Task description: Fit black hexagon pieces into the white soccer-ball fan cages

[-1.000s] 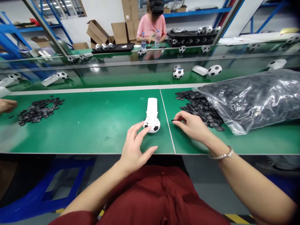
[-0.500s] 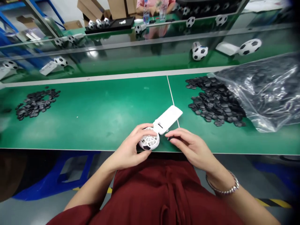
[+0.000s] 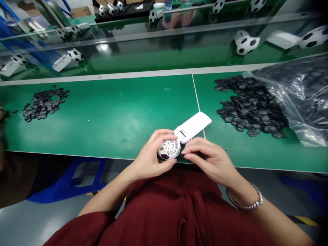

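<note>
Blk pcs [image 3: 43,106] are lying far L on desk [image 3: 110,123]. L hand [image 3: 150,159] is clamping its grip on ball [image 3: 169,148] nr front edge; wht handle [image 3: 196,125] is angling away R. R hand [image 3: 211,157] is hovering beside ball, can't tell if grip's together. 2nd pile [image 3: 252,109] is lying by bag [image 3: 307,99].

Ball part [image 3: 169,149]: in the left hand [image 3: 155,155], just left of the right hand [image 3: 205,155]. Handle [image 3: 194,125]: joined to it, ahead of the right hand. Large disc pile [image 3: 253,107]: on worktable [image 3: 115,116], ahead-right of the right hand; bag [image 3: 304,99] adjoins its right. Small disc pile [image 3: 43,104]: well left of the left hand.
</note>
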Motion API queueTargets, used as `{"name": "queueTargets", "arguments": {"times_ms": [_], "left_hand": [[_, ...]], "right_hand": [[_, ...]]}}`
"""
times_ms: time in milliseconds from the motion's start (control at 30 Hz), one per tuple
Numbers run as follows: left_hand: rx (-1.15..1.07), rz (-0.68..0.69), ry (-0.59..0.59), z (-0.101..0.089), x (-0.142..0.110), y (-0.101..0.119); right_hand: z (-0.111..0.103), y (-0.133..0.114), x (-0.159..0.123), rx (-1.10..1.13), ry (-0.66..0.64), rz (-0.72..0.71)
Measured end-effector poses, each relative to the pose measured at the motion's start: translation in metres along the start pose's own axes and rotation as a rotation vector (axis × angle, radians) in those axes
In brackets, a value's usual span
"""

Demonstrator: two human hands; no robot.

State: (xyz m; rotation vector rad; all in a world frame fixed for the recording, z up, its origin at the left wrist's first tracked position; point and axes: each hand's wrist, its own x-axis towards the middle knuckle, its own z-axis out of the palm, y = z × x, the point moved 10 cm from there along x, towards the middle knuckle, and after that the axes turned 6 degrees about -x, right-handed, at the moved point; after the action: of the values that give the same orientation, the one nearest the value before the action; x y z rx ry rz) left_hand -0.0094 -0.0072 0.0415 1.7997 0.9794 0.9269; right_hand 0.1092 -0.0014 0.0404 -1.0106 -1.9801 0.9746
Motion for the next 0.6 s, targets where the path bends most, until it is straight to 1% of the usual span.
{"name": "queueTargets", "arguments": {"times_ms": [100,233,400,467,533,600], "left_hand": [[0.001,-0.009,0.019,-0.0004,0.0011,0.0008],[0.002,-0.008,0.095,-0.0040,0.0035,0.0044],[0.010,0.009,0.173,-0.0051,0.0039,0.0066],[0.015,0.009,0.195,-0.0055,0.0035,0.0062],[0.016,0.007,0.203,-0.0054,0.0035,0.0059],[0.013,0.007,0.199,-0.0051,0.0039,0.0061]], "right_hand": [[-0.0002,-0.0023,0.0022,-0.011,0.027,-0.027],[0.0042,-0.0024,0.0045,0.009,0.011,-0.014],[0.0007,0.0044,0.0042,0.015,0.069,0.065],[0.0010,0.0046,0.0047,0.025,0.069,0.070],[0.0010,0.0041,0.0059,0.033,0.067,0.076],[0.0003,0.0058,0.0072,0.035,0.068,0.115]]}}
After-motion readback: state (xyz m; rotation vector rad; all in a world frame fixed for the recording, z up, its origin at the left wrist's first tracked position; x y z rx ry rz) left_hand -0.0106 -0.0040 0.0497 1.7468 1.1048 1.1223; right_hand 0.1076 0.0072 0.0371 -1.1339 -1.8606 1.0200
